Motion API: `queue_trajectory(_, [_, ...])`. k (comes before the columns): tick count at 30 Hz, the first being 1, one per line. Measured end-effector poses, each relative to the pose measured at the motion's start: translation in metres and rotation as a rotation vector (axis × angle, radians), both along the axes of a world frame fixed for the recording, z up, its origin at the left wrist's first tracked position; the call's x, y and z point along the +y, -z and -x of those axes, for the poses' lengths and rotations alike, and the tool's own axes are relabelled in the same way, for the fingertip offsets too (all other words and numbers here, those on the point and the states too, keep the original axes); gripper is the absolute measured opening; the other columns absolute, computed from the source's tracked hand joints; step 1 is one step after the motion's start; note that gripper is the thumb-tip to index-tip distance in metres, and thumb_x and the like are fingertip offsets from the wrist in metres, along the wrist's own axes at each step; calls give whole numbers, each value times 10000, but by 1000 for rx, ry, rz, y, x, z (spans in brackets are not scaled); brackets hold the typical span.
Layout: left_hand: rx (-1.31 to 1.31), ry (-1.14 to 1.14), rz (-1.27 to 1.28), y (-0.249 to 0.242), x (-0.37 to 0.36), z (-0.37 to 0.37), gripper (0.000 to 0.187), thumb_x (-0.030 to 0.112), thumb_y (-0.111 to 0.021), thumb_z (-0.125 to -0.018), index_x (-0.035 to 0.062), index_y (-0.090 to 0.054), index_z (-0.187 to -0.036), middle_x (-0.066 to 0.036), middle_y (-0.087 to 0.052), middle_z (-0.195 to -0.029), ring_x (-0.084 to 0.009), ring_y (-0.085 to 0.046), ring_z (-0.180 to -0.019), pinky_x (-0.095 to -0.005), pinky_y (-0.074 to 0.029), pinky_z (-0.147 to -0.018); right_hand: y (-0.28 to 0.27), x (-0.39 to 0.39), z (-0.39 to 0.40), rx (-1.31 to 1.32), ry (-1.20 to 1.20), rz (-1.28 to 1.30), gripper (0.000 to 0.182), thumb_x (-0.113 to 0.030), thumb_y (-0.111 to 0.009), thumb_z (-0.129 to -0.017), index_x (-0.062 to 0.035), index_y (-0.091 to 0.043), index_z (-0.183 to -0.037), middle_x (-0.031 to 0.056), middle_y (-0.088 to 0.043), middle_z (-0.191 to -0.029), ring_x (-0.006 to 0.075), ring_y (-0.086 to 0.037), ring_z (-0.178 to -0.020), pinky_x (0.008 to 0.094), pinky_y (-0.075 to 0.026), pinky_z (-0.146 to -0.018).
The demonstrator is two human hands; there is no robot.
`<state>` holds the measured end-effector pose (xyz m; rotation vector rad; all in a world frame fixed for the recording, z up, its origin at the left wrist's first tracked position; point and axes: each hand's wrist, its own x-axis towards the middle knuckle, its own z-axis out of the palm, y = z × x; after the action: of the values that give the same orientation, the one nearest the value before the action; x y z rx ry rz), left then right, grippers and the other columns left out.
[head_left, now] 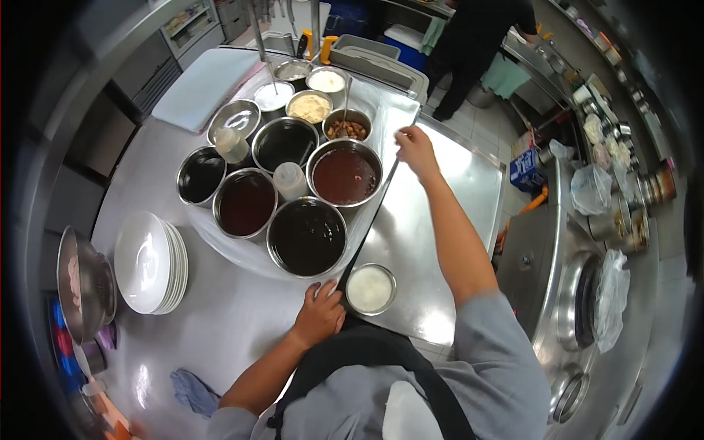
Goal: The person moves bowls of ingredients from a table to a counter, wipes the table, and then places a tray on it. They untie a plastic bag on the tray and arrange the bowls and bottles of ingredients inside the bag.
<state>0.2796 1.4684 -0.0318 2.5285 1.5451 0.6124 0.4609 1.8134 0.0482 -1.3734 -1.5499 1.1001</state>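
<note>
My left hand (320, 315) is at the near table edge, just left of a small metal bowl (371, 289) of pale, cloudy contents. Its fingers are curled by the plastic-lined tray (235, 249); what they grip is not clear. Raised beside the tray's right edge, my right hand (418, 152) has its fingers pinched together, on something too small to make out. Nearest it are a pot of reddish-brown liquid (345, 176) and a bowl of brown chunks (347, 126). Also on the tray stand a pot of dark liquid (306, 238) and a squeeze bottle (290, 180).
A stack of white plates (147, 264) and a metal bowl (88, 286) stand at left, with a blue cloth (194, 392) below. A white cutting board (204, 86) lies at the back. Another person (480, 44) stands at the far counter. A metal counter (539, 257) runs along the right.
</note>
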Motion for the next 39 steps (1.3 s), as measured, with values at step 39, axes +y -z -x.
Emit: queue_trajectory(39, [-16, -33, 43, 5, 2, 6, 143, 268, -692, -747, 154, -612, -780, 35, -604, -1068, -189, -508, -1163, -431, -327, -972, 21, 99, 75, 186, -96, 192, 282, -279, -609, -851, -37, -577, -993, 69, -604, -863, 142, -563, -609, 268, -448, -515])
